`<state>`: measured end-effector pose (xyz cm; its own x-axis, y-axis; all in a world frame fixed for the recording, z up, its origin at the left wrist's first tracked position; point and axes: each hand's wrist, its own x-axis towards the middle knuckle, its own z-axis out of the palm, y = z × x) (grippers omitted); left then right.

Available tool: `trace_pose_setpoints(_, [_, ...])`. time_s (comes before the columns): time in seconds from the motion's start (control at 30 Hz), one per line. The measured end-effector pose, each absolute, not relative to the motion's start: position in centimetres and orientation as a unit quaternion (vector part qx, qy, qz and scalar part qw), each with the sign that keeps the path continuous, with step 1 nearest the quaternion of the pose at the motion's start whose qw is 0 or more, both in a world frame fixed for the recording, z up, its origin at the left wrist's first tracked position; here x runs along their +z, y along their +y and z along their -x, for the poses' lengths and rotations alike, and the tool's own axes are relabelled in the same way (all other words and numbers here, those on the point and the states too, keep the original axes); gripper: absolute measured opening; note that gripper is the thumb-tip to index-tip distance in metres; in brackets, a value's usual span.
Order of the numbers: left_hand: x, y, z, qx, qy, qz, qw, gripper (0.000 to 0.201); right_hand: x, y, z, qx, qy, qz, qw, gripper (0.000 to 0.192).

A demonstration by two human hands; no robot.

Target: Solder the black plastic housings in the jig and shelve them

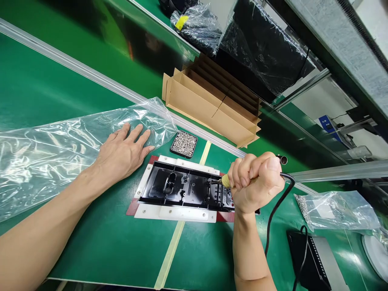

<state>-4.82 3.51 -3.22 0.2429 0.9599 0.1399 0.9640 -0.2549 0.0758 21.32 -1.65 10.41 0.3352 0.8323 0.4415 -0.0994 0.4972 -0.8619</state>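
My right hand is wrapped round the yellow handle of a corded soldering iron. Its thin metal tip points left and down at a black plastic panel; whether the tip touches the panel is too small to tell. The panel lies in a white and red fixture with screwed-down edges. Fingers spread, my left hand rests on a clear plastic bag left of the fixture. Just beyond the fixture is a small black tray full of tiny metal parts.
A cardboard divider box stands behind the metal rail. On the right lie a bag of small metal parts and a black and grey device. The iron's black cord hangs beside my right forearm. Yellow tape crosses the green bench.
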Motion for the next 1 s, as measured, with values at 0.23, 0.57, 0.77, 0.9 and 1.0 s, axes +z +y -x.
trace_pose_setpoints(0.23, [-3.25, 3.52, 4.80, -0.085, -0.610, 0.788, 0.004, 0.068, 10.39, -1.69, -21.33, 0.316, -0.477, 0.391, 0.721, 0.045])
trace_pose_setpoints(0.57, [-3.19, 3.53, 4.77, -0.076, -0.611, 0.788, 0.017, 0.068, 10.33, -1.66, -21.35, 0.324, -0.476, 0.383, 0.722, 0.045])
trace_pose_setpoints(0.77, [-3.12, 3.54, 4.75, -0.077, -0.613, 0.786, -0.006, 0.067, 10.43, -1.76, -21.35, 0.332, -0.475, 0.375, 0.723, 0.044])
trace_pose_setpoints(0.9, [-3.10, 3.47, 4.76, -0.082, -0.614, 0.785, -0.011, 0.065, 10.49, -1.71, -21.32, 0.332, -0.477, 0.374, 0.722, 0.045])
trace_pose_setpoints(1.0, [-3.08, 3.45, 4.77, -0.079, -0.609, 0.789, -0.006, 0.066, 10.44, -1.62, -21.27, 0.328, -0.485, 0.369, 0.721, 0.046])
